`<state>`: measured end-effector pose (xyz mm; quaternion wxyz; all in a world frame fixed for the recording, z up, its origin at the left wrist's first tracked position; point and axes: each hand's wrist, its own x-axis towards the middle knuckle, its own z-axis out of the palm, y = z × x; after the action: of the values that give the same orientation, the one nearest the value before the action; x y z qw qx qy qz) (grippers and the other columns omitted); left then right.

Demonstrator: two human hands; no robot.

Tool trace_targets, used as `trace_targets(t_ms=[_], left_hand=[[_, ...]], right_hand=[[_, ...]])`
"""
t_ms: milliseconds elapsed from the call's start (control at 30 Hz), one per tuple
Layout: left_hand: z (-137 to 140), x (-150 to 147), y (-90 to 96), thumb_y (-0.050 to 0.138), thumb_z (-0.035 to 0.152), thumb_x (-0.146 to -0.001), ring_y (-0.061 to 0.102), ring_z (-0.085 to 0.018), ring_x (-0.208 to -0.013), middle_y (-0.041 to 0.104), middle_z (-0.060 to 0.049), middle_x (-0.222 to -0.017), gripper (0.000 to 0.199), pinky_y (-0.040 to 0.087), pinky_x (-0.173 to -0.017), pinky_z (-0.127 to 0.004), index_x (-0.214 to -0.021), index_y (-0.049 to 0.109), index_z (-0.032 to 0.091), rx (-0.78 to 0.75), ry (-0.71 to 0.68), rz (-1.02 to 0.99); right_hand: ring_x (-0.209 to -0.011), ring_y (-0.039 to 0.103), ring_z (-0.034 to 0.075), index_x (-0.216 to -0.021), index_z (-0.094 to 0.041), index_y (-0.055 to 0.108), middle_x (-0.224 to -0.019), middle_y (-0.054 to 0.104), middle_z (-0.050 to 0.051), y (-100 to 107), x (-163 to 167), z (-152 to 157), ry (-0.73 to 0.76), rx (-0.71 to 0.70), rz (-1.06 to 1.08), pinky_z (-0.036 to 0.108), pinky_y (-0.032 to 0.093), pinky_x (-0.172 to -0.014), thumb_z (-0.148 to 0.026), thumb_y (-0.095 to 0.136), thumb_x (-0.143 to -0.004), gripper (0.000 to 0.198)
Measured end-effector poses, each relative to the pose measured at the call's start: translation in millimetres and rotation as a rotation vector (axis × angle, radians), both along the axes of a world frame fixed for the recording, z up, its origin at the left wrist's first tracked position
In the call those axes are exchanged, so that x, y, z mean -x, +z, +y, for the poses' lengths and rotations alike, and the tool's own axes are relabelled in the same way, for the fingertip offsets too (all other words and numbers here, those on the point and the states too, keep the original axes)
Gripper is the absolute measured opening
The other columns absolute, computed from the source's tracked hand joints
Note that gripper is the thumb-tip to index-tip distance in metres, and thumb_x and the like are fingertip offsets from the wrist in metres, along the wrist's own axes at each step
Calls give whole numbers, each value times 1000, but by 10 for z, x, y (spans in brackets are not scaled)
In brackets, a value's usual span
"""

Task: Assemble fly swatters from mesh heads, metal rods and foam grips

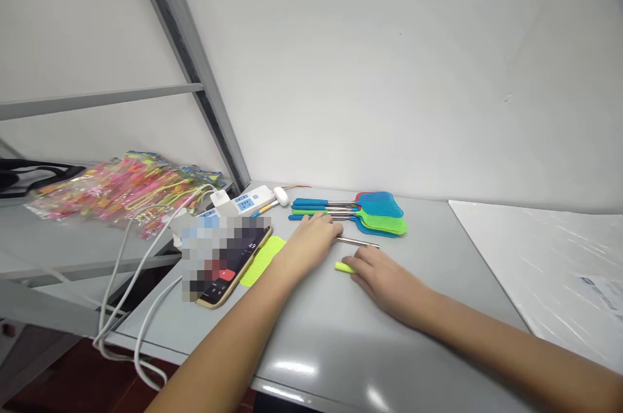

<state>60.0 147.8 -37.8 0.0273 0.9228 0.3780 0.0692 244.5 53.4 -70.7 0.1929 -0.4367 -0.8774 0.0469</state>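
Note:
A thin metal rod [360, 242] runs out to the right from beneath my left hand [315, 239], whose closed fingers hold its near-hidden left part. Left of that wrist lies a yellow-green mesh fly swatter head [263, 262]; my arm hides whether it joins the rod. My right hand [377, 273] rests low over the table, with fingers closed on a short yellow-green handle grip [343, 267]. The rod's free end sits just above those fingers. Behind my left hand is a pile of fly swatters [382, 205] in blue, green and red, with handles pointing left.
A phone [232, 270] in a tan case lies at the left, partly blurred out. Beyond it are a power strip [253, 200], white cables [139, 270] and a white earbud case [281, 196]. Bagged colourful items [131, 189] fill a shelf. A white wrapped sheet [545, 263] covers the right side.

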Motion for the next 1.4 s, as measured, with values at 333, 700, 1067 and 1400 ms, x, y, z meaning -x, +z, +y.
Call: trace_targets(t_ms=[333,700,1067,1400], left_hand=[[77,198,-25,42,15,-96,49,-22,-101,63,-4,-99,24,35,-80,-32,-100,64,23,-2,-47,-49],[-17,155,2,41,23,-98,47,-22,-100,60,-5,-95,23,36,-83,-34,-93,63,21,14,-66,-41],[-16,155,-48,60,34,-90,47,-23,-99,59,-3,-95,15,34,-82,-35,-100,64,24,-5,-112,-44],[-42,212,-14,61,32,-89,48,-22,-100,60,-3,-94,12,33,-82,-35,-97,64,24,17,-89,-17]], right_hand=[[-87,53,23,-95,-19,56,-91,57,6,42,25,320,-140,-73,-30,37,39,-75,-29,55,-92,11],[-84,54,21,-91,-21,56,-89,59,4,-10,120,507,-216,-38,79,36,36,-74,-34,56,-91,12],[-81,53,21,-85,-20,60,-85,59,6,401,-221,632,-317,-102,-12,35,37,-73,-28,39,-98,26],[-92,53,25,-95,-23,70,-95,58,10,393,-190,1441,-248,-74,-150,39,39,-78,-31,54,-91,18]])
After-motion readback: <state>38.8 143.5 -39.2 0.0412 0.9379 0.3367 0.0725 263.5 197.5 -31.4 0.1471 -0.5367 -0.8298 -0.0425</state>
